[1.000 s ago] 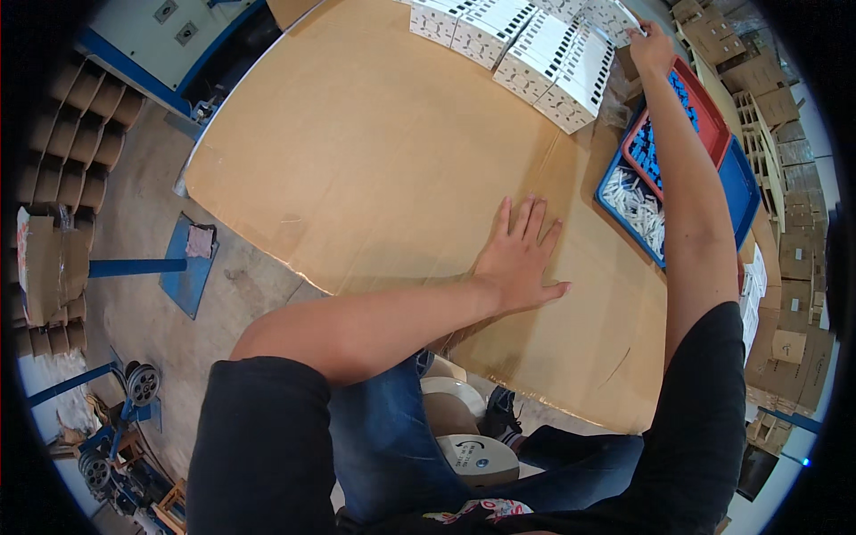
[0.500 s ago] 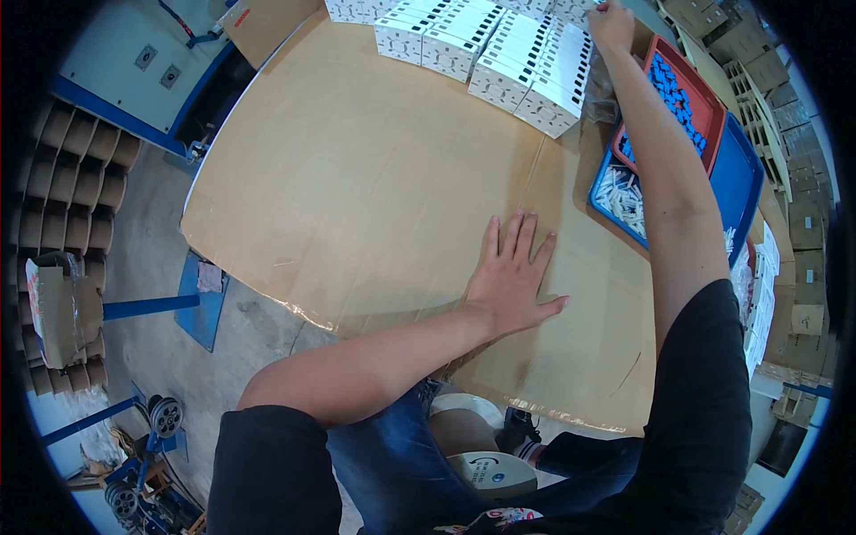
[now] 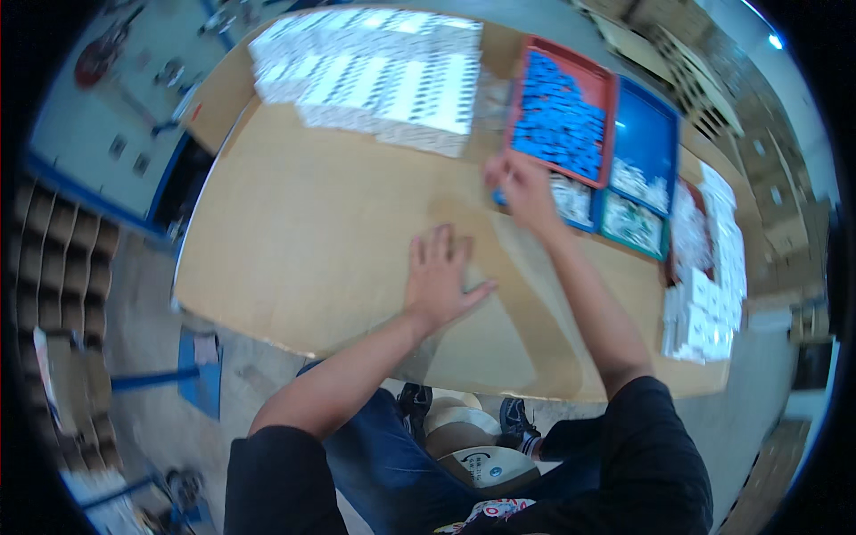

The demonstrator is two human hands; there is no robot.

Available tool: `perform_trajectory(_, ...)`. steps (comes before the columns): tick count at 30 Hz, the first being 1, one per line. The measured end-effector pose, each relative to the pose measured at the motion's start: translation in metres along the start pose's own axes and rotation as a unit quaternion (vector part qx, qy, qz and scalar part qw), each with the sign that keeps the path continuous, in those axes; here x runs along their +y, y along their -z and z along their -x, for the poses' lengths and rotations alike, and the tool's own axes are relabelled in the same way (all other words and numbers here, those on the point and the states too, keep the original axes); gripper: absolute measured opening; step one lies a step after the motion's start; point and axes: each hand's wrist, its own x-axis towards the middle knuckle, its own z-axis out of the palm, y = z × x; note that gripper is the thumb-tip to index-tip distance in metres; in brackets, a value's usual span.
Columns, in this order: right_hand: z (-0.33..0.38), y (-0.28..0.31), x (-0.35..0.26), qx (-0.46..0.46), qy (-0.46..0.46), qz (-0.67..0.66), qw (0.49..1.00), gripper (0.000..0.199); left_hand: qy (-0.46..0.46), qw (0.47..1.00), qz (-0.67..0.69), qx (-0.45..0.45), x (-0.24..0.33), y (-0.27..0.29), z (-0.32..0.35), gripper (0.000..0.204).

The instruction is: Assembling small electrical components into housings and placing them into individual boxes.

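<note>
Head | left hand (image 3: 437, 281) splayed on cardboard (image 3: 294, 214) | right hand (image 3: 528, 189): grip unclear, red tray (image 3: 610, 111) beyond fingers (image 3: 509, 166)

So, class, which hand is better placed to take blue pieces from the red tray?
Probably the right hand: it is by the near edge of the red tray, while the left hand lies farther off, palm down on the cardboard.

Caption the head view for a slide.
Left hand spread on the brown tabletop, right hand near a red tray of blue pieces.
</note>
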Motion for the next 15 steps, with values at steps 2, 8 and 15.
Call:
perform_trajectory(2, 0.086, 0.027, -0.042, -0.038, -0.163, -0.067, 0.984, 0.02, -0.002, 1.0, -0.003, 0.013, 0.002, -0.002, 0.003, 0.085)
perform_trajectory(8, 0.256, 0.164, -0.068, 0.114, -0.3, -0.009, 0.947, 0.028, -0.032, 0.997, -0.051, 0.044, 0.006, 0.003, 0.004, 0.077)
perform_trajectory(15, 0.322, 0.336, -0.08, 0.489, -0.314, 0.232, 0.78, 0.022, -0.03, 0.994, -0.076, 0.065, 0.018, -0.006, 0.008, 0.065)
